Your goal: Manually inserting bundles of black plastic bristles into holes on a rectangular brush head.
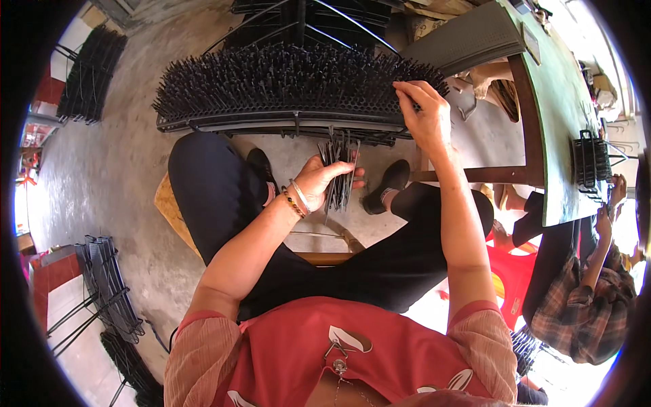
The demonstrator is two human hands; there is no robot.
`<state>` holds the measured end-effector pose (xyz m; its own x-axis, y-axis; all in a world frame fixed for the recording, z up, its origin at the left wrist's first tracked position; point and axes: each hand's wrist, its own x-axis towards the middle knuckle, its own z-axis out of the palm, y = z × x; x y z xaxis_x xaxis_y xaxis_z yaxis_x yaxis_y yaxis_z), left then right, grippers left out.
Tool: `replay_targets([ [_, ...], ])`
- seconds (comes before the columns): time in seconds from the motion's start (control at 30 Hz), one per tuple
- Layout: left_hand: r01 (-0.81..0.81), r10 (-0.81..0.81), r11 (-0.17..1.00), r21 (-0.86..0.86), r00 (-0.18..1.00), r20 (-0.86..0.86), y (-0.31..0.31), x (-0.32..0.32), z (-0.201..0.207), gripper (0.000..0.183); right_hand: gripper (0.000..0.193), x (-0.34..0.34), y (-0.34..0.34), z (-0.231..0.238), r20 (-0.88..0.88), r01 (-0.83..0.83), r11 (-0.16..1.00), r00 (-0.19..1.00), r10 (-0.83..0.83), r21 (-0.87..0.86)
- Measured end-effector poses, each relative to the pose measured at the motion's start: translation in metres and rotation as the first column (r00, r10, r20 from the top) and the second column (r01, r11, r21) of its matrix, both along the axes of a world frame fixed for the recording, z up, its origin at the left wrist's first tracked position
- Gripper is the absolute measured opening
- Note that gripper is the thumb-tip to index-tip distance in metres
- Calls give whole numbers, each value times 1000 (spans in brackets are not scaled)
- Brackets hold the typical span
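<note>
My left hand (322, 178) is closed around a bundle of thin dark strips (339, 169), held upright between my knees. Ahead of me stands a long black perforated rack (271, 117), densely filled with upright dark strips (278, 78). My right hand (426, 112) is raised at the right end of that rack. Its thumb and index finger are pinched together over the strips; whatever lies between them is too small to make out.
A green-topped table (566, 129) is on the right, with a small black wire rack (588, 159) on it. Beside it sits a person in a plaid shirt (586, 312). Grey boards (468, 39) lean near the table. More black racks (91, 74) stand along the left.
</note>
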<state>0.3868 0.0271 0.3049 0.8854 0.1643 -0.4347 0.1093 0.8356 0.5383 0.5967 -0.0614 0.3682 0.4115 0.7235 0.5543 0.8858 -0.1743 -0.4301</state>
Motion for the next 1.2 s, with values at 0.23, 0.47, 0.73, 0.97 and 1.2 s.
replay_targets([
  [0.23, 41, -41, 997, 64, 999, -12, -2, -2, -5, 29, 14, 9, -5, 10, -48, -71, 995, 997, 68, -76],
  [0.47, 27, -27, 997, 67, 1000, -12, -2, -3, -8, 30, 16, 8, -4, 7, -53, -99, 994, 994, 97, -49],
  [0.73, -78, 73, 995, 62, 995, 72, -4, 0, 10, 24, 23, -34, -12, 5, -709, -323, 907, 705, 38, -272],
  [0.97, -94, 88, 993, 77, 993, 82, -5, -5, 6, 21, 20, -52, -1, -8, -877, -358, 893, 474, -77, -272],
  [1.2, -178, 177, 983, 38, 983, 45, -4, -10, -11, 22, 18, -48, 2, 1, -872, -315, 924, 488, -38, -216],
])
